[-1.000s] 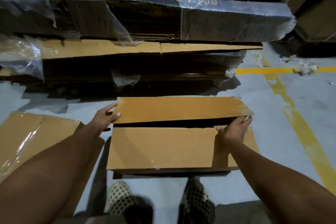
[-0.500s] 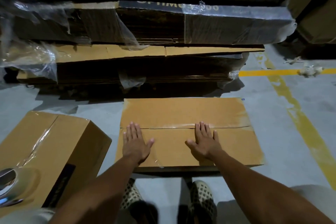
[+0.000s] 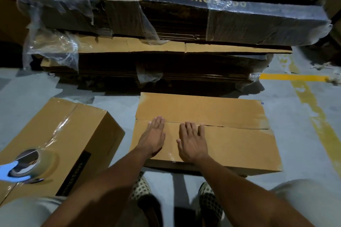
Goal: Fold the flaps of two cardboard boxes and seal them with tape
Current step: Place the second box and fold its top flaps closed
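A brown cardboard box [image 3: 230, 134] lies on the floor in front of me, its two long flaps folded down and meeting at a centre seam. My left hand [image 3: 153, 136] and my right hand [image 3: 191, 142] rest flat on the near flap, fingers spread, fingertips at the seam, left of the box's middle. A second cardboard box [image 3: 73, 134] stands to the left with clear tape along its top seam. On its near end sits a roll of clear tape in a blue dispenser [image 3: 27, 166].
Behind the boxes is a stack of flat cardboard sheets [image 3: 166, 29] partly wrapped in plastic film. Yellow floor lines [image 3: 313, 112] run at the right. My patterned shoes [image 3: 208, 201] are just below the box's near edge.
The flaps went from held apart to pressed shut. Since half a second ago both hands slid left along the near flap and closer together; the view shifted, showing more of the taped box and the tape dispenser.
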A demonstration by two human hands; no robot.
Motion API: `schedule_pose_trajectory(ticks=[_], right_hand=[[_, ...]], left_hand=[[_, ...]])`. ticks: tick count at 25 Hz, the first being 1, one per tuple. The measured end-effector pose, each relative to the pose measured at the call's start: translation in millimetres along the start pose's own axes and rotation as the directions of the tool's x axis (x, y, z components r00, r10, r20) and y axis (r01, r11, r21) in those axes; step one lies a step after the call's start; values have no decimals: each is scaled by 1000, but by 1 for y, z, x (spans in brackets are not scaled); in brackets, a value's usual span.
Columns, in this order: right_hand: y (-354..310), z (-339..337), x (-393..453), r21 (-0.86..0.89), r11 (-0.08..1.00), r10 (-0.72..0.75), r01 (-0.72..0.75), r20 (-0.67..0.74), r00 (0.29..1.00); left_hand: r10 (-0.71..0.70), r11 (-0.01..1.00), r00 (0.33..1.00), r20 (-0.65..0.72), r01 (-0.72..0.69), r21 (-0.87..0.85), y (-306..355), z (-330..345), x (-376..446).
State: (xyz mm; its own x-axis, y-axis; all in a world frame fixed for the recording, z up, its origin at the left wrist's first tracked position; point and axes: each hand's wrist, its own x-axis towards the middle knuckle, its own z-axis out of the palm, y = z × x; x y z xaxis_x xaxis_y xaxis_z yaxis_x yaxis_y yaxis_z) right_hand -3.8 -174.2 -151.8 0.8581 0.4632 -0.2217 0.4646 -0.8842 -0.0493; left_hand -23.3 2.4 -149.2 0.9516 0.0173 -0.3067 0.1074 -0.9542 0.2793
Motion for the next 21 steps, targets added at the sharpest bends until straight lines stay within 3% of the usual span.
schedule_pose_trajectory(ticks=[3, 6, 10, 13, 17, 21], right_hand=[[-36, -20, 11, -42, 998, -40, 38, -53, 998], [-82, -41, 23, -43, 991, -133, 128, -124, 983], [-162, -59, 33, -38, 969, -248, 245, -180, 952], [-222, -63, 31, -55, 917, -398, 394, -164, 903], [-304, -57, 34, -16, 774, -633, 633, -20, 774], [-372, -49, 34, 73, 685, -728, 725, 87, 680]], left_hand=[[13, 997, 998, -64, -17, -69, -2, -30, -9], [-74, 986, 979, -192, 43, -162, -23, -59, -24], [-183, 975, 949, -256, 142, -171, -72, -85, -65], [-353, 927, 888, -294, 290, -237, -126, -88, -104], [-575, 802, 770, -277, 463, -378, -185, -77, -158], [-698, 699, 657, -283, 541, -467, -236, -65, -200]])
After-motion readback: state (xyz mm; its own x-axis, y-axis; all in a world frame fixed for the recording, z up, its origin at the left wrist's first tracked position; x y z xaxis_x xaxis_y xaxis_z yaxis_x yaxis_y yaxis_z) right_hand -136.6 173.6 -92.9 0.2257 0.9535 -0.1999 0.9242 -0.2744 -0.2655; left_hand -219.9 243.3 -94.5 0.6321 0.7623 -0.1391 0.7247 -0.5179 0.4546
